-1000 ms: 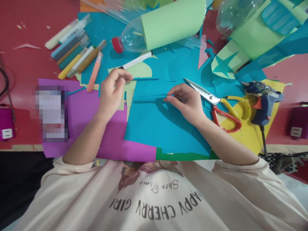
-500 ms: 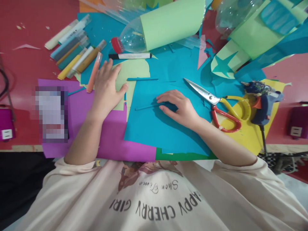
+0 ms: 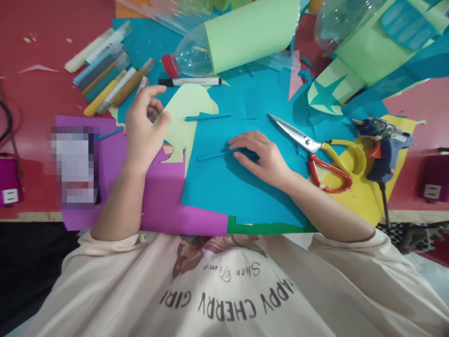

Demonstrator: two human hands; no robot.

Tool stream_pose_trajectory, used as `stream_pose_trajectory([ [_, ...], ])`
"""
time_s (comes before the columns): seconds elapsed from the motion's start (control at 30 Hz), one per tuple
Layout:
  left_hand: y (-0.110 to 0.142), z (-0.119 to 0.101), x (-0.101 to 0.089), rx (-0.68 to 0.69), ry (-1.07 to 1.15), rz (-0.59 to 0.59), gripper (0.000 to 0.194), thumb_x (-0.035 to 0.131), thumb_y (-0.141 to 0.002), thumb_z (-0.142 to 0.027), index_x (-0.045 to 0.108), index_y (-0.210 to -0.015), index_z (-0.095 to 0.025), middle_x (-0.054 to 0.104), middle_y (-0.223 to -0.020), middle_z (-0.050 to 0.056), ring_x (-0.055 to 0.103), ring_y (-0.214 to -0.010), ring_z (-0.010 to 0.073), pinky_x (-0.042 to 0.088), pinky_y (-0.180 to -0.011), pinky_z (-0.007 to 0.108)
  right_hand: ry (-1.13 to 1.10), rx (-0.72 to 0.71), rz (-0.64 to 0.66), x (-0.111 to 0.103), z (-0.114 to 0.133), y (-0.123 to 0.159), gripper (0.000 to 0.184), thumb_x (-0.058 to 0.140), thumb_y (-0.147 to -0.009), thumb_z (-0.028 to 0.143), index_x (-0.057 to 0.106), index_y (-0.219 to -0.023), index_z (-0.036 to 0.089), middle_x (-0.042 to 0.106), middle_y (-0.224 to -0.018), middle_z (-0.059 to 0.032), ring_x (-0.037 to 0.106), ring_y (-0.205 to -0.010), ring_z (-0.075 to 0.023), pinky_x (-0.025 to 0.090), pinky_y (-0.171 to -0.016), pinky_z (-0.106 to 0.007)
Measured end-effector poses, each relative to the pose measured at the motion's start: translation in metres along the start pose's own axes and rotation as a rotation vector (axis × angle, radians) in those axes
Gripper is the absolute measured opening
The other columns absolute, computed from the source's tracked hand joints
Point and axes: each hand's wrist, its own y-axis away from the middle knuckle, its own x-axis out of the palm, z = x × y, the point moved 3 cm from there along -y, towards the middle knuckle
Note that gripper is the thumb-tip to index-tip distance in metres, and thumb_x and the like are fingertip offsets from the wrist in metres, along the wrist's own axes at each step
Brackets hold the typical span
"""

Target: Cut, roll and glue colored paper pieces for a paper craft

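Observation:
My left hand (image 3: 142,128) is curled at the edge of a pale green paper cutout (image 3: 187,110). Its fingers and thumb close around an orange tube, of which only the clear cap (image 3: 142,83) shows above the knuckles. My right hand (image 3: 261,157) rests on a large blue paper sheet (image 3: 228,187). Its fingers are bent and pressed down on the right end of a thin rolled blue paper stick (image 3: 212,157). A second thin blue stick (image 3: 206,117) lies just above, untouched.
Scissors (image 3: 315,147) and a blue glue gun (image 3: 380,142) lie to the right on yellow paper. Several coloured tubes (image 3: 105,75), a black marker (image 3: 191,81) and a plastic bottle wrapped in green paper (image 3: 228,40) lie at the back. A purple sheet (image 3: 157,201) is on the left.
My left hand let go of the marker, went flat on the green cutout, then curled leftward over the orange tube. My right hand lowered the blue stick onto the sheet and stays there.

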Motion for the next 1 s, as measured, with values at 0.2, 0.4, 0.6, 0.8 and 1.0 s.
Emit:
stream_pose_trajectory([
  [0.2,-0.011,-0.008,-0.016,0.076,0.373,-0.347,0.015,0.065,-0.065,-0.008,0.068,-0.071,-0.021,0.065,-0.067,-0.009,0.053,-0.068,0.0085,0.043,-0.068,0.024,0.009,-0.012,-0.033,0.001,0.000,0.000,0.016,0.052,-0.094,0.025,0.067,-0.098,0.022,0.076,-0.103,-0.0082,0.070,-0.100,-0.0239,0.053,-0.090,-0.044],
  [0.4,0.008,-0.023,0.010,-0.097,0.630,-0.209,0.026,0.079,-0.063,-0.024,0.063,-0.083,-0.024,0.064,-0.074,-0.009,0.053,-0.064,0.0073,0.048,-0.058,0.023,-0.036,-0.149,0.009,0.002,0.005,0.001,0.022,0.050,-0.096,0.028,0.068,-0.107,0.022,0.075,-0.109,-0.0085,0.069,-0.104,-0.0233,0.052,-0.093,-0.044],
  [0.6,0.044,-0.032,0.038,-0.377,0.440,0.180,0.043,0.077,-0.065,-0.042,0.061,-0.103,-0.029,0.070,-0.105,0.000,0.068,-0.100,0.0255,0.059,-0.074,0.038,-0.064,-0.172,0.090,0.006,0.009,0.003,0.036,0.050,-0.096,0.033,0.061,-0.129,0.023,0.068,-0.127,-0.0103,0.060,-0.123,-0.0260,0.045,-0.107,-0.049],
  [0.8,0.054,-0.034,0.037,-0.304,0.239,0.372,0.039,0.074,-0.070,-0.050,0.068,-0.098,-0.024,0.072,-0.102,0.005,0.068,-0.100,0.0298,0.055,-0.092,0.044,-0.182,0.046,-0.011,-0.001,0.001,0.003,0.037,0.050,-0.096,0.043,0.062,-0.124,0.023,0.069,-0.121,-0.0093,0.062,-0.118,-0.0257,0.048,-0.103,-0.047],
  [1.0,0.053,-0.041,0.042,0.112,-0.167,0.663,0.034,0.073,-0.074,-0.043,0.070,-0.101,-0.022,0.069,-0.115,0.011,0.055,-0.122,0.0366,0.036,-0.110,0.051,-0.284,0.280,-0.459,-0.013,-0.026,0.005,0.023,0.059,-0.090,0.048,0.053,-0.097,0.027,0.060,-0.093,-0.0024,0.062,-0.080,-0.0158,0.057,-0.073,-0.031],
])
